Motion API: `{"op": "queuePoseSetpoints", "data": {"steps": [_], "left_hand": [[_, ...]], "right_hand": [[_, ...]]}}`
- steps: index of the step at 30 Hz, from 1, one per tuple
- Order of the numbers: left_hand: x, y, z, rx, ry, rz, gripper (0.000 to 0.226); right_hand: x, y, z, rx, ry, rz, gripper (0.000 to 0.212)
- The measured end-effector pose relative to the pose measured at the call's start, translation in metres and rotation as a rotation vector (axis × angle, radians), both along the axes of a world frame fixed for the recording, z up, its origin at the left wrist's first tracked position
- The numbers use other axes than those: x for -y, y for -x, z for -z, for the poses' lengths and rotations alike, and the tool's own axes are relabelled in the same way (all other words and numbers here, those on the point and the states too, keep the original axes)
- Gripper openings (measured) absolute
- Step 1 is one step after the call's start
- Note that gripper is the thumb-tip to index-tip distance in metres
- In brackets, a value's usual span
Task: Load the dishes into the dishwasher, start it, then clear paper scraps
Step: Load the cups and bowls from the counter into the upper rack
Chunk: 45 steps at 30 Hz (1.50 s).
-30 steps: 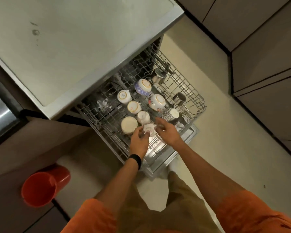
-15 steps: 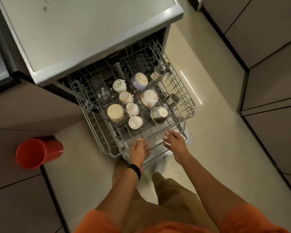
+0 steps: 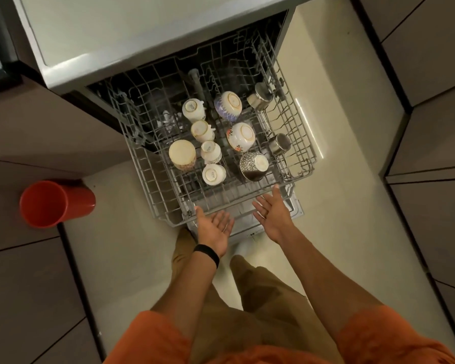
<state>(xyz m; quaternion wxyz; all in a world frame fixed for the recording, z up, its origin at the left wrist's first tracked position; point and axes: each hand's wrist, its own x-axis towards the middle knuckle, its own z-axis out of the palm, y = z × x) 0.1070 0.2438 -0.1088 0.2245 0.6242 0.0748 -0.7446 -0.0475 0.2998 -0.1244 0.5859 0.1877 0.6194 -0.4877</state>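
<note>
Because the rack stands drawn far out of the dishwasher and its load sits loose between the wires, the likeliest slip, to my eye, is a hard or lopsided shove. Pushed from one corner, the rack could skew on its runners and jam. A jolt could also knock the small white cups against one another or tip the dark patterned bowl, which leans near the front rail. The open door lies low beneath the rack, close by the person's feet, so a step forward could catch it. Seen from the head camera, the left hand and the right hand are both released at the front rail, palms up with fingers straight, holding nothing. Whether the fingertips touch the wire I cannot tell. The dishes all sit in the middle of the rack, bottoms up: a row of white cups, a beige tumbler to their left, three patterned bowls to their right, and two steel cups lying tilted beyond those. A red bin stands on the floor, well apart to the left.
</note>
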Motion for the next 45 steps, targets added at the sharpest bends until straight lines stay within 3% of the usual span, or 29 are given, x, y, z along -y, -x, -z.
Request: {"op": "queuePoseSetpoints", "data": {"steps": [17,34,45], "left_hand": [[0.017,0.010,-0.003,-0.062,-0.064,-0.207,0.093],[0.148,0.040,-0.003,-0.142,0.096,-0.256,0.099],[0.240,0.055,0.020,-0.211,0.135,-0.365,0.083]], "right_hand": [[0.015,0.003,0.004,-0.067,0.016,-0.012,0.076],[0.159,0.028,-0.003,-0.032,0.156,0.013,0.073],[0.255,0.037,0.015,-0.053,0.193,0.169,0.037]]}}
